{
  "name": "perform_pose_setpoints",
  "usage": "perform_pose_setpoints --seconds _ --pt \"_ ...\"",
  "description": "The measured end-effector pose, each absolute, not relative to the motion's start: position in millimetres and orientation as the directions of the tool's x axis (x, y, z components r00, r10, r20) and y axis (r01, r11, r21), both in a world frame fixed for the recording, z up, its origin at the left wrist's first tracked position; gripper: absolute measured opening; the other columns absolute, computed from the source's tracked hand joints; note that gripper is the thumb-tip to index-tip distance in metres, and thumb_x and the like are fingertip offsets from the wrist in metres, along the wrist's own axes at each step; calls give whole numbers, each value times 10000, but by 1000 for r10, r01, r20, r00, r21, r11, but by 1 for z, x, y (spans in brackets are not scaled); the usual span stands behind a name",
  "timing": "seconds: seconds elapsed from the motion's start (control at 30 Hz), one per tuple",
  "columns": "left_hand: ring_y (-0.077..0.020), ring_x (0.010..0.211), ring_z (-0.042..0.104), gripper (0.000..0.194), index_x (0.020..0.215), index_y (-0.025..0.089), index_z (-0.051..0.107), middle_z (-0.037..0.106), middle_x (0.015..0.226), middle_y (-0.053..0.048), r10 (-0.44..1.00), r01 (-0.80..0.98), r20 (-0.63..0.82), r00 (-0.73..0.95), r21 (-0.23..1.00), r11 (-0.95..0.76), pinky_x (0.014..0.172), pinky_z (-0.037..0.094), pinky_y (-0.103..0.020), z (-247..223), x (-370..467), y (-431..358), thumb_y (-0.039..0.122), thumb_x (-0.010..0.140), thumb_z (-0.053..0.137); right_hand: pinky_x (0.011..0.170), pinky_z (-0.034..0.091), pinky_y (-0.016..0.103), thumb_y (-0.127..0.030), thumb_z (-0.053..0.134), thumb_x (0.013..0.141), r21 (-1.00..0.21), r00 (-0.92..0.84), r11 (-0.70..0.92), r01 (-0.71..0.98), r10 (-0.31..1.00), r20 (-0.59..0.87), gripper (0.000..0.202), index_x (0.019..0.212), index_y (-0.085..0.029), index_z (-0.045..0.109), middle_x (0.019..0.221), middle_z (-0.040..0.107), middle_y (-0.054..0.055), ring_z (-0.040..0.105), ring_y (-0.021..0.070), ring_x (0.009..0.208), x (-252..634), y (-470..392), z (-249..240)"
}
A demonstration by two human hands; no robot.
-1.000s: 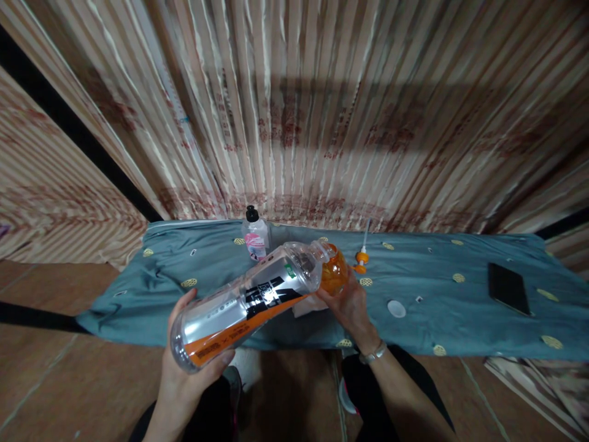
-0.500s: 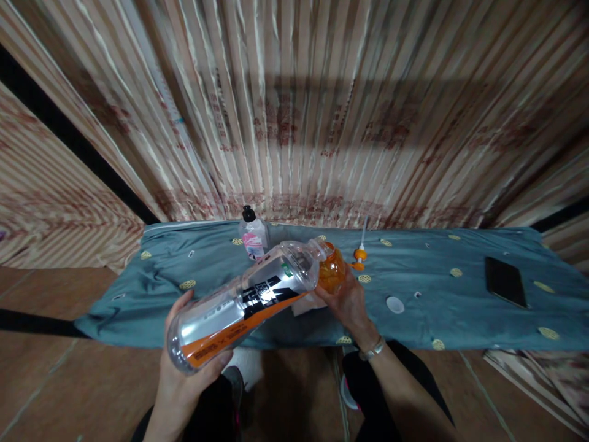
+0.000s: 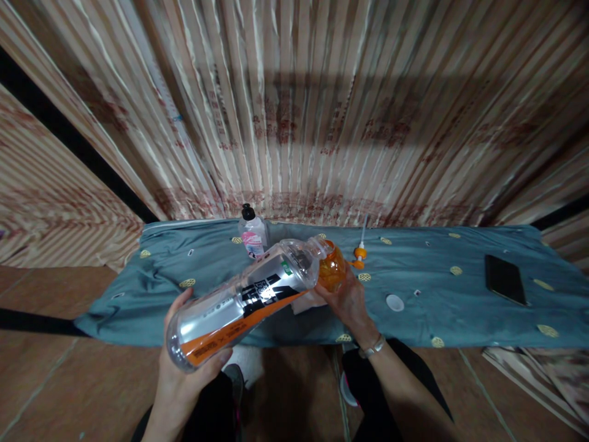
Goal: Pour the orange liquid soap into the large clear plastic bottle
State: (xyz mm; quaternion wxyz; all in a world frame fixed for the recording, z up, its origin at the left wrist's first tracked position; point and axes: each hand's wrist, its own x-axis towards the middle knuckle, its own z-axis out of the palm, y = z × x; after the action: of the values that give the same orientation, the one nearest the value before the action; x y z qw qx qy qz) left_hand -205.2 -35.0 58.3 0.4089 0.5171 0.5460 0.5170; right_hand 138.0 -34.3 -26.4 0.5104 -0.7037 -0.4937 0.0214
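Observation:
My left hand point(image 3: 184, 362) is closed around the base of a large clear plastic bottle point(image 3: 243, 307) with a silver, black and orange label. The bottle is tilted, its neck up and to the right, against the mouth of a small orange see-through bottle point(image 3: 332, 273). My right hand point(image 3: 347, 301) wraps round that orange bottle; its lower part is hidden by my fingers. Whether liquid passes between the two mouths I cannot make out. An orange pump top point(image 3: 359, 255) with a pale tube lies just behind my right hand.
On the blue-green cloth point(image 3: 442, 319) stand a clear bottle with a black cap point(image 3: 253, 236), a white round lid point(image 3: 394, 303) and a dark phone-like slab point(image 3: 505, 280). A pale flat item point(image 3: 306, 303) lies beneath the bottles. A striped curtain point(image 3: 294, 110) hangs behind.
Both hands and both bottles stay almost in place. The large bottle has turned slightly about its length, so its printed label sits a little differently.

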Motion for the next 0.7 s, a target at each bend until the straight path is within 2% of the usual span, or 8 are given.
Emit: perform_pose_setpoints --seconds 0.17,0.53,0.7 --pt "-410 1261 811 1261 1690 265 613 816 1422 -103 990 152 74 -121 987 -55 1179 657 -507 62 -205 -36 606 580 1104 1050 761 605 -693 890 901 -731 501 16 682 718 483 777 1541 -276 752 1323 878 156 894 425 1215 139 -34 -27" --pt "-421 1292 795 1260 1694 271 606 802 1463 -111 990 163 86 -115 984 -67 1173 653 -523 57 -208 -36 637 597 1106 1045 764 576 -639 899 894 -730 498 -21 683 745 445 754 1539 -275 757 1327 878 145 887 409 1229 135 -36 -20" --pt "-412 1292 808 1248 1682 269 613 812 1448 -106 988 167 99 -119 983 -79 1177 661 -502 57 -208 -36 644 596 1101 1019 772 595 -675 888 901 -723 522 -12 691 700 487 752 1517 -264 758 1292 898 139 905 401 1170 133 -35 -21"
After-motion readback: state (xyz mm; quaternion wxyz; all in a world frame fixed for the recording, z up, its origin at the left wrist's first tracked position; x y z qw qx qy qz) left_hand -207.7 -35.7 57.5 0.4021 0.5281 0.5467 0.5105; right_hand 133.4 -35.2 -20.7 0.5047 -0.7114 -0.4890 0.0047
